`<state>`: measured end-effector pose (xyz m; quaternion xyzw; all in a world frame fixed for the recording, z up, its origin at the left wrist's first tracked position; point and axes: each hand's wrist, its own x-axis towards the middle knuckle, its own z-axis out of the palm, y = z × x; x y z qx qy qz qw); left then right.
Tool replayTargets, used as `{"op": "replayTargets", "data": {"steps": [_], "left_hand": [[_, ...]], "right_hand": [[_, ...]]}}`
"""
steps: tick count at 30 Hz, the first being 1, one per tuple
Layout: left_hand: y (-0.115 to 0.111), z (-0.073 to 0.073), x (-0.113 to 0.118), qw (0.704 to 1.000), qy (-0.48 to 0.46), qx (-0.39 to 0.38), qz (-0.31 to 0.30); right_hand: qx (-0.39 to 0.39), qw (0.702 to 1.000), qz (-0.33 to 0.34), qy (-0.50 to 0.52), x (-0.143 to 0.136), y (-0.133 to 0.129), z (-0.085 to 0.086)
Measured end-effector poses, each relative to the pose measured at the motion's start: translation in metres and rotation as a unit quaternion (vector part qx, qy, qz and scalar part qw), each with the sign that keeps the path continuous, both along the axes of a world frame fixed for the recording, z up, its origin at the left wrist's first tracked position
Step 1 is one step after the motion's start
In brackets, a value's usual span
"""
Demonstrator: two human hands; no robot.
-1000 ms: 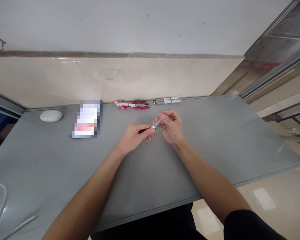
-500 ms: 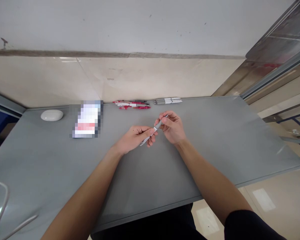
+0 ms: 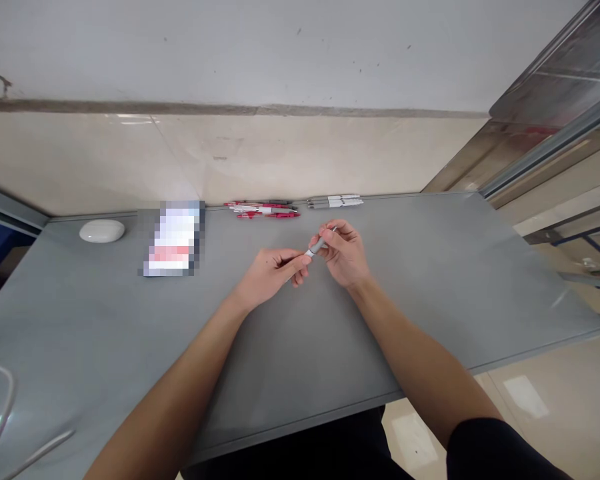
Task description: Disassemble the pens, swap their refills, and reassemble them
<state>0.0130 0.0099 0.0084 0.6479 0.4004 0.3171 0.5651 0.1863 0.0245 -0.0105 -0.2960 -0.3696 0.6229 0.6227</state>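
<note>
Between my two hands, above the middle of the grey table [image 3: 300,353], is a white and grey pen [image 3: 317,247]. It slants up to the right. My left hand [image 3: 273,273] pinches its white barrel, and the fingers cover most of the lower end. My right hand [image 3: 345,250] is closed on the grey grip section near the tip, which points up and away. Beyond my hands, along the wall, lies a bunch of red, white and dark pens [image 3: 265,209]. To its right, several white and grey pens [image 3: 335,201] lie side by side.
A phone-like device with a blurred screen [image 3: 173,240] lies at the back left. Beside it is a white rounded case or mouse [image 3: 102,231]. A white cable [image 3: 10,393] crosses the front left corner. The tiled wall [image 3: 290,150] borders the table's far edge.
My left hand has turned slightly and its fingers now hide more of the pen's lower end. Both hands keep hold of the pen.
</note>
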Motion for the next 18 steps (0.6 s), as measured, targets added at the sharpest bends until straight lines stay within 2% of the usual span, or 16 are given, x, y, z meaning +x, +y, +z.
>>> {"op": "replayTargets", "data": {"steps": [6, 11, 18], "left_hand": [[-0.0002, 0.0010, -0.0027, 0.995, -0.053, -0.077, -0.043], [-0.0016, 0.0018, -0.0027, 0.983, -0.087, -0.146, -0.064], [-0.0006, 0.0009, -0.0025, 0.978, -0.084, -0.178, -0.071]], "right_hand": [[0.019, 0.998, 0.055, 0.025, 0.0051, 0.0014, -0.0022], [0.020, 0.996, 0.075, 0.053, 0.0048, 0.0009, -0.0023], [0.017, 0.995, 0.081, 0.062, 0.0032, 0.0005, -0.0025]]}}
